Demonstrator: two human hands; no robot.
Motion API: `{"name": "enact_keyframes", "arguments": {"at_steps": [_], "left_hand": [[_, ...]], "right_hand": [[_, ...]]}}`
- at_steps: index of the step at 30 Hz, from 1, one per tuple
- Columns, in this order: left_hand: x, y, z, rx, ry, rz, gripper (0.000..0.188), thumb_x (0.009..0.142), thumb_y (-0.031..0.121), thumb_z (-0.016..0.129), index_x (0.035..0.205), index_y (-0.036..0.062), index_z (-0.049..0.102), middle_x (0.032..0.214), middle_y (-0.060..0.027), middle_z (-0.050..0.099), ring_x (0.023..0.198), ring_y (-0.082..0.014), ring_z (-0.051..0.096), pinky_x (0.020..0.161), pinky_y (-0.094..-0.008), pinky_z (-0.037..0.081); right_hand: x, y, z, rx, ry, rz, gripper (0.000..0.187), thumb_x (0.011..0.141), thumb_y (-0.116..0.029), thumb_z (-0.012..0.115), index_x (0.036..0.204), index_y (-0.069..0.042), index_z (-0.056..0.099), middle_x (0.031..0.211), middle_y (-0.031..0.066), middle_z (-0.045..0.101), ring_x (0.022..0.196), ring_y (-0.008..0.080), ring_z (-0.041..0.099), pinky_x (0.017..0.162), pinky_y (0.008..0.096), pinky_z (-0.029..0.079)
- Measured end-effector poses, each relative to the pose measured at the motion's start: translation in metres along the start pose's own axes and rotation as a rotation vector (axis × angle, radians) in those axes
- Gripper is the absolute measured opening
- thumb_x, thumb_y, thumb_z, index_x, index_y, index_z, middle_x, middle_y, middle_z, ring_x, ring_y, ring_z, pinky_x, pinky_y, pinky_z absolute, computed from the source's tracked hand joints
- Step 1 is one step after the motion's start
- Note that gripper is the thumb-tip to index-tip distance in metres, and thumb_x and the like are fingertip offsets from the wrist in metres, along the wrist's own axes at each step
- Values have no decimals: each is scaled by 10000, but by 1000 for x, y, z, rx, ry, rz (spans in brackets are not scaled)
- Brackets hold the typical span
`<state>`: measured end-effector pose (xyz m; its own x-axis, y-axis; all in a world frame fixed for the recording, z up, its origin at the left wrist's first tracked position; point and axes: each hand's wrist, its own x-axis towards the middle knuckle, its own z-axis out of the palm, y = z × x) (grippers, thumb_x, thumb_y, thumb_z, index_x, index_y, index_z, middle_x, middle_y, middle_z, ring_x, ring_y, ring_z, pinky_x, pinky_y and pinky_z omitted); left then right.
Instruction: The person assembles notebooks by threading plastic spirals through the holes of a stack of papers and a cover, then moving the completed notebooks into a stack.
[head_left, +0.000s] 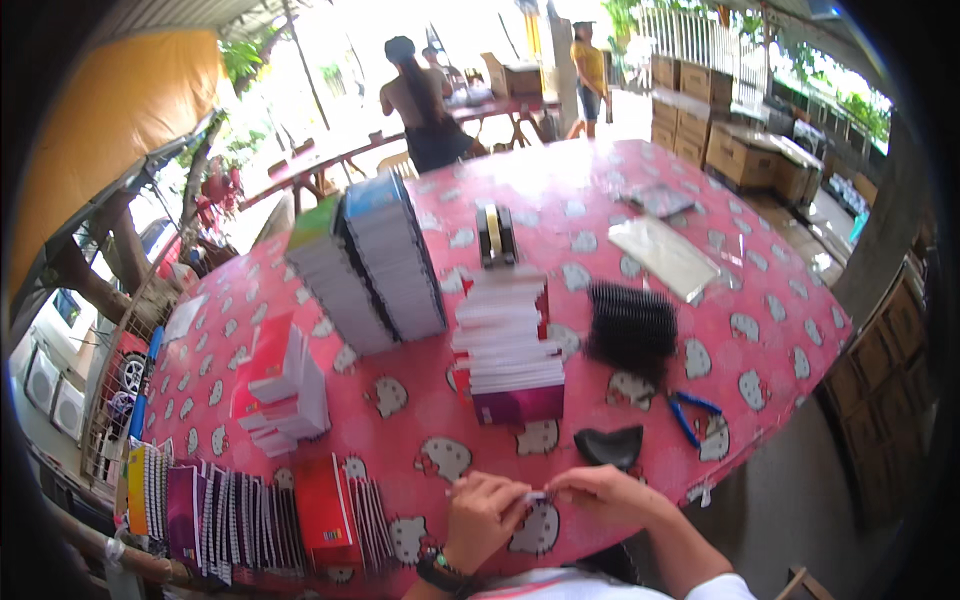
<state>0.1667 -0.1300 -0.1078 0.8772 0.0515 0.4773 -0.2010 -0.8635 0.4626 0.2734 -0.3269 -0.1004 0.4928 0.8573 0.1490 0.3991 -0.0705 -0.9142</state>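
Observation:
Near the front edge of the table, my left hand (485,515), a dark band at its wrist, has its fingers closed. My right hand (603,492) pinches just to its right. Between the fingertips shows a small pale and dark piece (537,496), too small to name. Just beyond the right hand lies a black curved dish (610,447). Right of the dish are blue-handled pliers (695,416), jaws pointing away from me. Farther back sits a bundle of black spiral binding coils (632,325). A row of unbound notebooks (510,345) with a purple cover at its front lies left of the coils.
Tall notebook stacks (385,265) stand at the back left, with red-covered booklets (285,385) before them. Spiral-bound notebooks (250,520) line the near left edge. A tape dispenser (497,237) and clear plastic sleeves (665,258) lie farther back. Cardboard boxes (745,155) and people are beyond.

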Motion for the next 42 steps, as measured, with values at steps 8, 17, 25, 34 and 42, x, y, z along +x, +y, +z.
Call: {"name": "enact_keyframes", "arguments": {"at_steps": [8,17,25,34,42], "left_hand": [[0,0,12,-14,-54,-35,181,704,175,746,867,121,687,836,-12,642,831,-208,569,744,-356,390],[0,1,10,1,-42,-23,186,714,192,747,874,115,691,831,4,634,828,-189,558,749,-346,381],[2,2,11,10,-21,-60,156,717,172,760,839,110,685,820,1,638,812,-185,558,738,-337,375],[3,18,10,31,-2,-69,259,699,225,766,903,107,658,855,-10,635,841,-203,562,775,-376,366],[-6,16,23,-16,-127,61,214,773,280,696,911,126,639,851,0,625,833,-193,568,803,-374,346]], "right_hand": [[-4,14,-1,-60,212,-29,279,724,98,653,973,-25,641,893,88,614,821,219,623,704,305,504],[-3,15,4,-92,249,-53,272,685,88,680,911,-60,648,884,55,595,840,194,609,707,295,491],[-1,17,11,-381,302,-247,225,696,41,669,867,-86,595,833,33,553,823,230,537,731,348,465],[-8,7,9,-203,241,-68,408,776,-9,654,1171,-49,563,918,136,644,805,300,640,669,368,509],[-12,19,-6,-212,562,275,304,851,-189,664,1101,-50,561,746,97,652,686,300,643,609,358,500]]}}
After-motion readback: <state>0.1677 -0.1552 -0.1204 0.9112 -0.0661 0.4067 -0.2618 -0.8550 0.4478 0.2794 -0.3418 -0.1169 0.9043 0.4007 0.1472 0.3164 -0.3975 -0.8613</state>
